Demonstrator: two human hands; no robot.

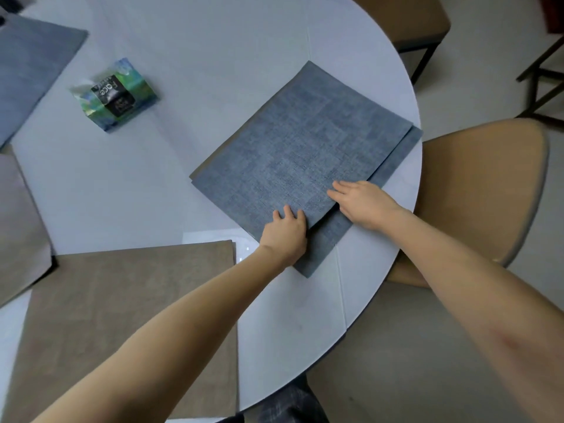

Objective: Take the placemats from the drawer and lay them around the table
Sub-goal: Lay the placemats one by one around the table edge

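Note:
Two blue woven placemats lie stacked at the right edge of the round white table (189, 178). The top blue placemat (299, 145) sits shifted off the lower blue placemat (329, 239), which shows along the near and right sides. My left hand (285, 235) curls its fingers over the near corner of the top mat. My right hand (363, 203) lies flat, fingers spread, across the same corner where the two mats overlap. A taupe placemat (128, 325) lies flat at the near left. Another blue placemat (30, 77) lies at the far left.
A grey-taupe mat (21, 227) overhangs the left edge. A green and blue tissue pack (114, 93) lies on the table's far middle. Tan padded chairs stand at the right (476, 190) and far right (406, 19), close to the rim.

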